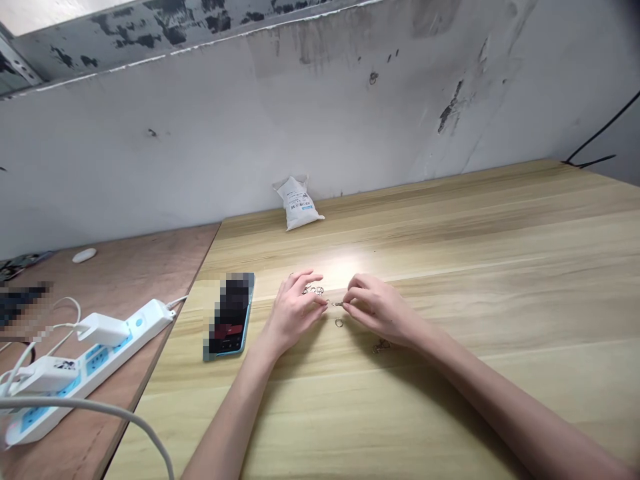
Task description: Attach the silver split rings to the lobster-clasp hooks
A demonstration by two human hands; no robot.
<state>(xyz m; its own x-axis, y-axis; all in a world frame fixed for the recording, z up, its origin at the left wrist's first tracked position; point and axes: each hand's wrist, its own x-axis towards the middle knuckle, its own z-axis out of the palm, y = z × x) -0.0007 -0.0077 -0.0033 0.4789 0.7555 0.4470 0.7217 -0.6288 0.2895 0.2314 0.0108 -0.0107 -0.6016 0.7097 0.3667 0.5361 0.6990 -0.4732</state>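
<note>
My right hand (373,307) pinches a small metal clasp (338,304), its thin end pointing left. Facing it across a narrow gap is my left hand (295,310). Its thumb and a finger come together at the tips, around something tiny that I cannot make out, while another finger stretches out above. Several small metal pieces (314,291) lie by the left fingers, partly covered by them. A loose metal ring (339,323) rests on the table just below the clasp. More metal clasps (381,347) form a small pile beneath my right wrist.
Left of my hands lies a phone (233,317) in a blue case. A white plastic packet (299,203) stands near the wall. On the lower brown surface (165,260) is a power strip (95,363) with chargers; a grey cable (100,404) crosses the lower left corner.
</note>
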